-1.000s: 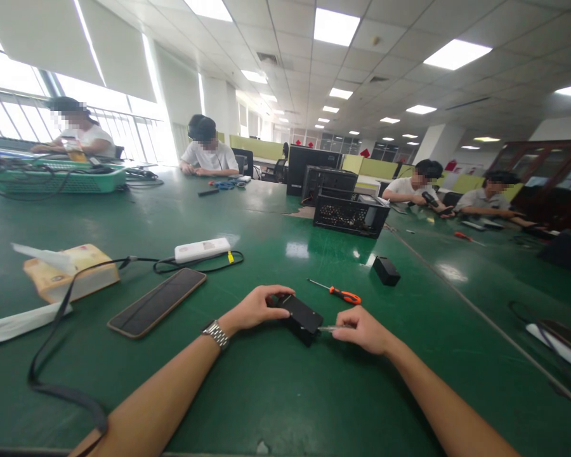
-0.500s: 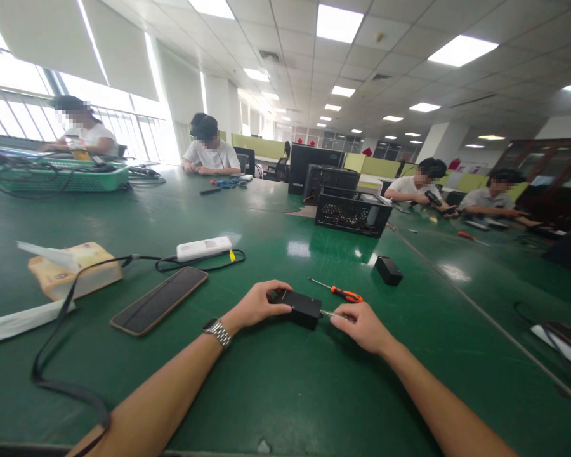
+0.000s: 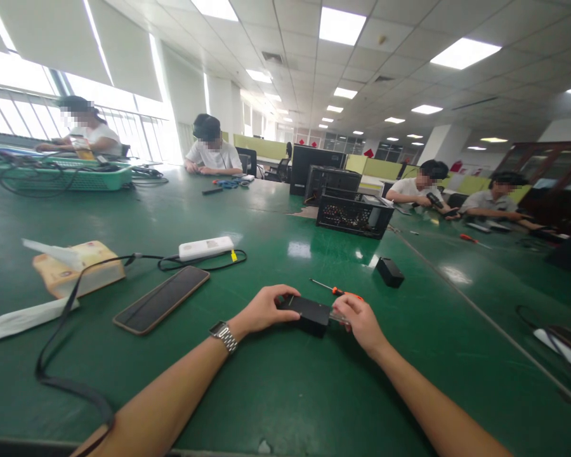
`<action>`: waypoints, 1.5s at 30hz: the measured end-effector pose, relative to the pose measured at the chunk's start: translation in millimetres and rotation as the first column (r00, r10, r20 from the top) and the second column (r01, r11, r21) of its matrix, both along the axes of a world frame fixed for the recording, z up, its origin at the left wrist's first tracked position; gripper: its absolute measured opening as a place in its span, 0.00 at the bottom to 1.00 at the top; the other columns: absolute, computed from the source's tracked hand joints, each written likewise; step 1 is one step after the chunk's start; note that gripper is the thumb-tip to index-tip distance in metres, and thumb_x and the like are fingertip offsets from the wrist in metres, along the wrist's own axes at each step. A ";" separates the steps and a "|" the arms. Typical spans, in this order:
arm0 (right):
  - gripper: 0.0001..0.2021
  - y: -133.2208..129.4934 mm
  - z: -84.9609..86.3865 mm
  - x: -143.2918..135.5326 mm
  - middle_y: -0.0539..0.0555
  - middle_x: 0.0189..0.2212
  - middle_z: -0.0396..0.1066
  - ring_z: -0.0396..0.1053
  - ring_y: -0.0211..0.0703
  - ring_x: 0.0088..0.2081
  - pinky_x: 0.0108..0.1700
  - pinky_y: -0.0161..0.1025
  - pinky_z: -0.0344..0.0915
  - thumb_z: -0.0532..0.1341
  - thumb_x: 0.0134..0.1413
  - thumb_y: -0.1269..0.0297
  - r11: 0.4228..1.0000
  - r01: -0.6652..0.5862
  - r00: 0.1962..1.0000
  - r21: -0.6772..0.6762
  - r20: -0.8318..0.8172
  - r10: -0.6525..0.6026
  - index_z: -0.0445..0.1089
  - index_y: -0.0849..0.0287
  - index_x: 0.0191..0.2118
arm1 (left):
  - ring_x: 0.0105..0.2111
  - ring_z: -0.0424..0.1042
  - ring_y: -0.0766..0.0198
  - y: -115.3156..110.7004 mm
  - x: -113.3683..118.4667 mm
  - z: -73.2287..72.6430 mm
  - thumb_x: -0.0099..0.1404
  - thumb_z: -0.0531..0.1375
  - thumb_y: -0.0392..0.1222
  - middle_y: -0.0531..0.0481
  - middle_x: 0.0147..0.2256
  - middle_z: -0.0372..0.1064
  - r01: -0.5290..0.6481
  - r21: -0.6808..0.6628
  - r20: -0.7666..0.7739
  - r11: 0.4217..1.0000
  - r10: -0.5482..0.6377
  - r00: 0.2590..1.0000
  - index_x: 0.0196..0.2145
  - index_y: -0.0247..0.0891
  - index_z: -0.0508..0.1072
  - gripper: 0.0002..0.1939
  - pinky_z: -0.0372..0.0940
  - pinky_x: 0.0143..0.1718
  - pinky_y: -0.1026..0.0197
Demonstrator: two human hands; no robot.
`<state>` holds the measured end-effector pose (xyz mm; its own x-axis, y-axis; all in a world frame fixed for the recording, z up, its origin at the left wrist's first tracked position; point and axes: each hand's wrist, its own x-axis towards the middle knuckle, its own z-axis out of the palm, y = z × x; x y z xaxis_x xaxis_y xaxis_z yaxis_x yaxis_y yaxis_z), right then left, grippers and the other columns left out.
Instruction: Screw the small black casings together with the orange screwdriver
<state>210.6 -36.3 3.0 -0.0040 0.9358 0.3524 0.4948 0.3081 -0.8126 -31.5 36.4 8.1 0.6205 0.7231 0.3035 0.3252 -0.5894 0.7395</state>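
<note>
Near the middle of the green table, a black box (image 3: pixel 314 315) is gripped at its left end between the thumb and fingers of my left hand (image 3: pixel 266 312). My right hand (image 3: pixel 359 320) is closed on a thin metallic tool (image 3: pixel 337 317), whose left end meets the right end of the box. Just behind my right hand lies an orange and black screwdriver (image 3: pixel 322 285), its handle partly covered by the fingers. A second black box (image 3: pixel 389 271) rests farther back on the right.
To the left are a phone (image 3: pixel 162 299), a white power strip (image 3: pixel 206 248), a tissue pack (image 3: pixel 88 270) and a black cable. Behind stand an open black computer case (image 3: pixel 354 214) and a green basket (image 3: pixel 71 178) of cables. Several people sit around the table.
Both hands and the black box have shifted slightly right and nearer to me. My right hand has come closer to the box and now overlaps the orange screwdriver's handle.
</note>
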 end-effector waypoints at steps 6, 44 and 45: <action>0.13 0.2 -0.2 -7.5 0.56 0.38 0.74 0.71 0.45 0.38 0.35 0.37 0.67 0.57 0.57 0.55 0.991 0.022 0.997 0.132 0.072 -0.032 0.73 0.57 0.39 | 0.40 0.71 0.56 -3.2 4.6 0.2 0.56 0.67 0.48 0.47 0.43 0.74 0.018 0.007 0.003 1.000 -0.018 1.000 0.45 0.37 0.75 0.21 0.63 0.38 0.61; 0.20 10.3 -11.7 -0.4 0.51 0.24 0.70 0.66 0.39 0.26 0.30 0.35 0.62 0.51 0.62 0.52 0.992 -0.123 0.985 0.036 0.129 0.118 0.72 0.60 0.31 | 0.36 0.67 0.60 -4.5 5.9 -2.2 0.55 0.66 0.48 0.53 0.36 0.67 0.086 -0.108 0.055 0.990 -0.081 0.995 0.43 0.38 0.69 0.20 0.61 0.38 0.63; 0.20 10.5 -11.9 0.0 0.52 0.26 0.71 0.67 0.39 0.26 0.30 0.35 0.63 0.51 0.62 0.52 0.991 -0.128 0.984 0.038 0.128 0.122 0.73 0.60 0.33 | 0.36 0.66 0.60 -5.0 6.3 -1.1 0.55 0.66 0.48 0.53 0.36 0.67 0.087 -0.113 0.053 0.990 -0.082 0.995 0.42 0.38 0.69 0.20 0.61 0.38 0.63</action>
<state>210.6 -25.8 -9.0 -0.1669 0.9080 0.3842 0.5468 0.4095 -0.7303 -25.1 31.4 7.0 0.6674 0.7005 0.2526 0.2403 -0.5237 0.8173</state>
